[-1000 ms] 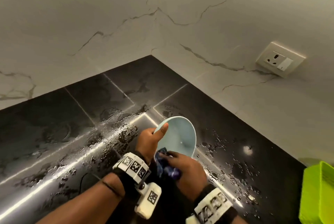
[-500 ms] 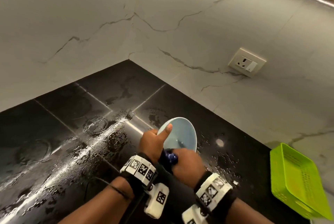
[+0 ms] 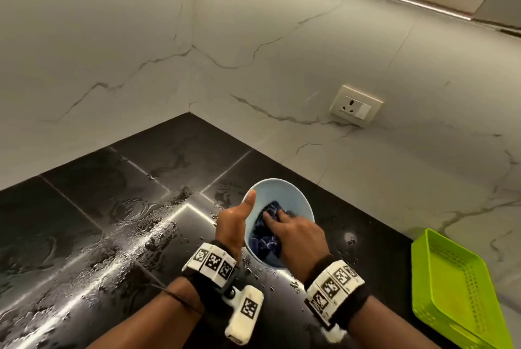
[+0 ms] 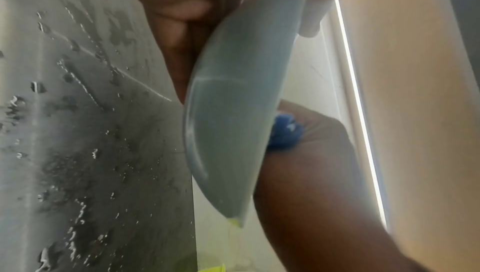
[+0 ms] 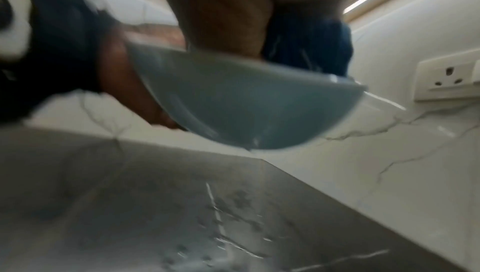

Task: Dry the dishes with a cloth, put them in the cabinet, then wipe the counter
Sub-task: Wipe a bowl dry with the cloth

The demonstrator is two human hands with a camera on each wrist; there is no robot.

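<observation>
Left hand [image 3: 231, 226] gripping bowl [image 3: 293, 196] by the rim above the wet counter [image 3: 112, 221], thumb hooked over. Right hand [image 3: 298, 236] pressing cloth [image 3: 266, 231] inside, fingers flat. Hard scrubbing could twist the slick bowl loose, dropping onto the counter.

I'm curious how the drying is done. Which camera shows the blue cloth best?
The head view: the blue cloth lies inside the bowl under the right hand, its pattern visible. The left wrist view shows only a blue bit past the rim; the right wrist view shows it dark and blurred.
</observation>
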